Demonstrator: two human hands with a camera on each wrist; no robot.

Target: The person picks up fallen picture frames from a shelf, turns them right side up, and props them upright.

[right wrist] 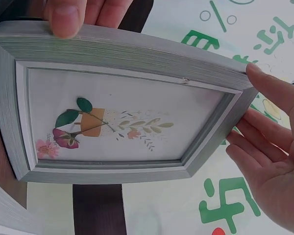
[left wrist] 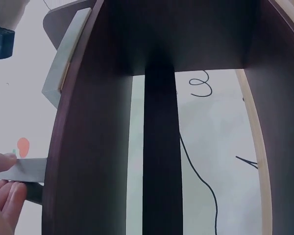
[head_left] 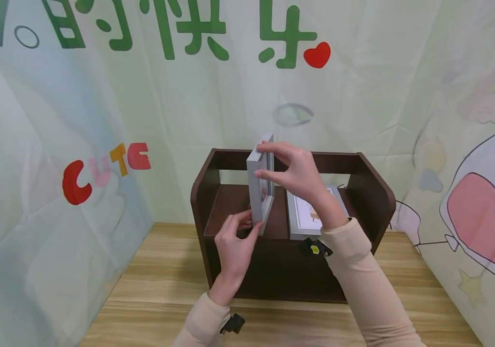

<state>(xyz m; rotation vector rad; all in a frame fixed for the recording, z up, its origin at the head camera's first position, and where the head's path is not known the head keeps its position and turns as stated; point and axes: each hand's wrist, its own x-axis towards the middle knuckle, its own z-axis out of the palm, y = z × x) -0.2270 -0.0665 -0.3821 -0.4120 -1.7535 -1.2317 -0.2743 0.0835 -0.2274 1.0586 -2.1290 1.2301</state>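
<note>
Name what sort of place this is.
Probably a staged nook: a wrinkled pale-green cloth backdrop with cartoon prints, a light wood-grain surface and a dark-brown wood-look shelf unit.

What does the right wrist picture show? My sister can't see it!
A gray picture frame with a dark pink rose inside is held by a person's right grip at one end and left grip on a long side; green writing shows behind.

Held frame (right wrist: 132,56) looks wooden (finely grooved, matt); the shelf (head_left: 290,270), smooth.
</note>
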